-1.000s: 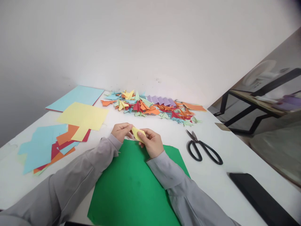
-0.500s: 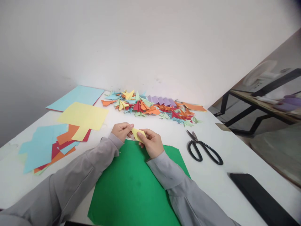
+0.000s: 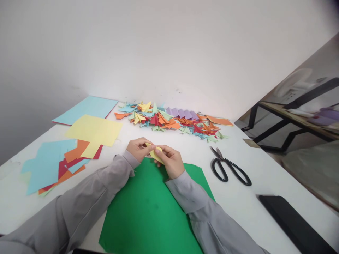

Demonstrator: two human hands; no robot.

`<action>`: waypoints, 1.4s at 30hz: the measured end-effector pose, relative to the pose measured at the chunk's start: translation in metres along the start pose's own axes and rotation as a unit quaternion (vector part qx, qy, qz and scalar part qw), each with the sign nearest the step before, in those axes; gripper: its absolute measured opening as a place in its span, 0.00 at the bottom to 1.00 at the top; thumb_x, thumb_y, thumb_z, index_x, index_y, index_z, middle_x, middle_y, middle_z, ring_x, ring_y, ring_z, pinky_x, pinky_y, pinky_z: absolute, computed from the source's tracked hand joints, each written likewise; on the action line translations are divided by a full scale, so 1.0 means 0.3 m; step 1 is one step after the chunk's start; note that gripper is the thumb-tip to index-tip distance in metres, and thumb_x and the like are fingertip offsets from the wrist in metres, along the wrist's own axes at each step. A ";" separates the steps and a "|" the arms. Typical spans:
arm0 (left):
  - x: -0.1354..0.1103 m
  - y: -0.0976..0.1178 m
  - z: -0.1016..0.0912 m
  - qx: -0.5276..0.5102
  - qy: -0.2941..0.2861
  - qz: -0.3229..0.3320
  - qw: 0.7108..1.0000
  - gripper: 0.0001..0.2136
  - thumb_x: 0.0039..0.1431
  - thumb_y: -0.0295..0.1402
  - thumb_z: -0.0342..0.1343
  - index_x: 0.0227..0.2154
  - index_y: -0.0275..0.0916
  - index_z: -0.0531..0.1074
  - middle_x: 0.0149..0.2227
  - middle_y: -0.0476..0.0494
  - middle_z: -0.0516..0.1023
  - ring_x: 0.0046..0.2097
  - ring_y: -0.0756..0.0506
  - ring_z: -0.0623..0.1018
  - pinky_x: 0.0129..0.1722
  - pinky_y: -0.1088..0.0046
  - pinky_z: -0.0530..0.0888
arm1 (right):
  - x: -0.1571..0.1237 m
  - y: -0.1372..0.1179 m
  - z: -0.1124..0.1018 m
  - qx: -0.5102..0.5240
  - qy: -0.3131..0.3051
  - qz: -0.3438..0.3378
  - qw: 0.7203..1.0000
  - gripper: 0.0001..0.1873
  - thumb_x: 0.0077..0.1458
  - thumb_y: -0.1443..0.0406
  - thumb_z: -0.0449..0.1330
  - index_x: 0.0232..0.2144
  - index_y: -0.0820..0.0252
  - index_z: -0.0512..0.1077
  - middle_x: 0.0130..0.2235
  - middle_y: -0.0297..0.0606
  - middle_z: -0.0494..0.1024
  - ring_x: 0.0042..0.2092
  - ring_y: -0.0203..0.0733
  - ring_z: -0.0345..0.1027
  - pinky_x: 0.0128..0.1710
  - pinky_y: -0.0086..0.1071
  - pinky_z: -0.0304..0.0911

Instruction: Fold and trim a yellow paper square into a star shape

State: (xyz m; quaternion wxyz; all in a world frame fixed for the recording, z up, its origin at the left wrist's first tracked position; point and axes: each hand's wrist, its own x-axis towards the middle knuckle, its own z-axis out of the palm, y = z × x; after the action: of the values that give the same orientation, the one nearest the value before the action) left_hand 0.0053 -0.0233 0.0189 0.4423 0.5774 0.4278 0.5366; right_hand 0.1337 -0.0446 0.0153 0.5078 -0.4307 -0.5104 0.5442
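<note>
Both of my hands meet over the far edge of a green paper sheet (image 3: 148, 211). My left hand (image 3: 138, 149) and my right hand (image 3: 171, 161) each pinch a small folded yellow paper piece (image 3: 154, 153) between thumb and fingers. The piece is held just above the table, partly hidden by my fingers. Grey sleeves cover both forearms.
A heap of folded coloured paper shapes (image 3: 169, 121) lies along the wall. Flat coloured sheets (image 3: 60, 155) are stacked at the left, with a yellow sheet (image 3: 94, 131) on top. Black scissors (image 3: 229, 167) lie at the right, a black flat object (image 3: 291, 222) at the near right edge.
My hands have drawn closer together on the yellow piece, and the piece has turned a little lower between my fingers.
</note>
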 end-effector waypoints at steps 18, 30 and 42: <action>-0.007 0.008 0.007 0.034 0.033 0.101 0.994 0.03 0.37 0.29 0.59 0.19 0.34 0.73 0.24 0.45 0.70 0.26 0.51 0.71 0.20 0.78 0.69 | 0.007 0.015 -0.006 0.038 -0.003 0.013 0.999 0.14 0.41 0.60 0.59 0.31 0.61 0.72 0.25 0.36 0.76 0.26 0.41 0.70 0.22 0.30 0.65; -0.019 0.018 0.012 0.109 0.014 0.161 0.981 0.03 0.41 0.28 0.56 0.19 0.33 0.73 0.23 0.43 0.71 0.26 0.51 0.72 0.22 0.77 0.70 | -0.006 0.007 0.000 -0.036 -0.010 -0.021 0.999 0.12 0.46 0.59 0.55 0.29 0.60 0.73 0.24 0.36 0.75 0.26 0.41 0.69 0.24 0.32 0.66; -0.041 0.014 0.005 0.125 -0.055 0.222 0.965 0.11 0.42 0.29 0.56 0.33 0.35 0.73 0.33 0.41 0.71 0.31 0.51 0.72 0.25 0.78 0.72 | 0.019 0.024 -0.020 0.008 0.065 -0.005 0.998 0.15 0.40 0.58 0.59 0.31 0.60 0.74 0.29 0.36 0.75 0.24 0.36 0.65 0.17 0.27 0.63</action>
State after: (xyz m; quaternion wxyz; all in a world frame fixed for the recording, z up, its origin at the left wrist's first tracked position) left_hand 0.0062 -0.0365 0.0200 0.2593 0.7373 0.3270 0.5312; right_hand 0.1380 -0.0378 0.0077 0.5457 -0.4584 -0.4745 0.5167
